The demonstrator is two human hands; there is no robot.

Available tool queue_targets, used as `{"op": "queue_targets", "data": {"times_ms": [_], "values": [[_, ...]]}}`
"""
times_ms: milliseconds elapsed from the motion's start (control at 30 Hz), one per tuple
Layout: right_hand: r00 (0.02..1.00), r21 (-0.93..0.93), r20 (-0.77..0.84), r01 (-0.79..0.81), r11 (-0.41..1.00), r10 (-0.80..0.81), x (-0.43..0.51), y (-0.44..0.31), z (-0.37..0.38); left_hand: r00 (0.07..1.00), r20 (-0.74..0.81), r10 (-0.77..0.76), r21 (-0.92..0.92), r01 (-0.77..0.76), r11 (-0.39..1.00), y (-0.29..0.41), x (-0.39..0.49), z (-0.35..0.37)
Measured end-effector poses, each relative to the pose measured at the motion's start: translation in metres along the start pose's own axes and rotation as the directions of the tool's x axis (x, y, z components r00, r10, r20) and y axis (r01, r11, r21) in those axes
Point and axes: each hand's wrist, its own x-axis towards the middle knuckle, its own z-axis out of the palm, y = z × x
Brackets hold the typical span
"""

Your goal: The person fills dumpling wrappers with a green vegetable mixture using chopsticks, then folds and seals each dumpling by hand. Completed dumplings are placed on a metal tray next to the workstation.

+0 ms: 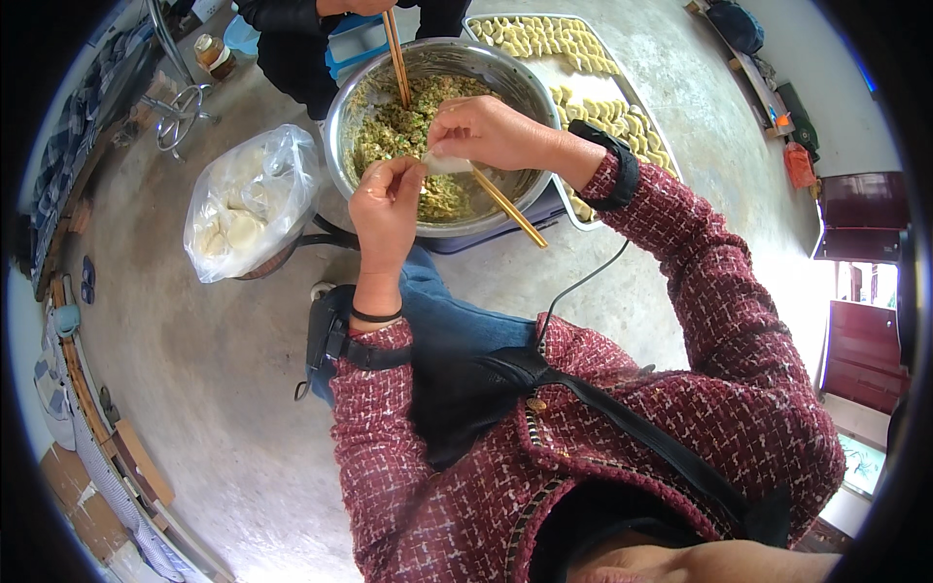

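Observation:
My left hand (386, 193) and my right hand (485, 131) meet above a large steel bowl (541, 102), their fingertips on a pale dough wrapper (446, 165) stretched between them. Whether the wrapper holds filling cannot be told. Chopped green-and-brown filling (393, 131) lies in the bowl. A pair of golden chopsticks (510, 210) leans over the bowl's near rim, below my right hand. Another pair, wooden chopsticks (396, 58), stands in the filling, held by another person's hand (357, 6) at the top edge.
A clear plastic bag of round dough wrappers (248, 204) rests left of the bowl on a stool. Behind my right forearm lies a tray (609, 55) with rows of dumplings (619, 120). A jar (213, 55) and a metal stand (182, 116) are at upper left. A cable (583, 288) hangs near my right sleeve.

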Motion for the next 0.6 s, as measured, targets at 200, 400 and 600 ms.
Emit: {"op": "queue_targets", "data": {"times_ms": [200, 400, 600], "values": [[0.997, 0.079, 0.065, -0.036, 0.996, 0.031, 0.000, -0.009, -0.013, 0.989, 0.091, -0.114, -0.359, 0.140, 0.923, 0.019, 0.001, 0.000], [0.969, 0.247, 0.243, -0.097, 0.964, 0.036, 0.003, -0.030, -0.016, 0.956, 0.284, 0.069, -0.112, -0.038, 0.993, 0.026, -0.004, 0.003], [0.996, 0.498, 0.087, -0.058, 0.865, 0.017, -0.003, -0.033, -0.012, 0.951, 0.285, 0.118, -0.166, -0.072, 0.983, 0.035, -0.007, 0.007]]}}
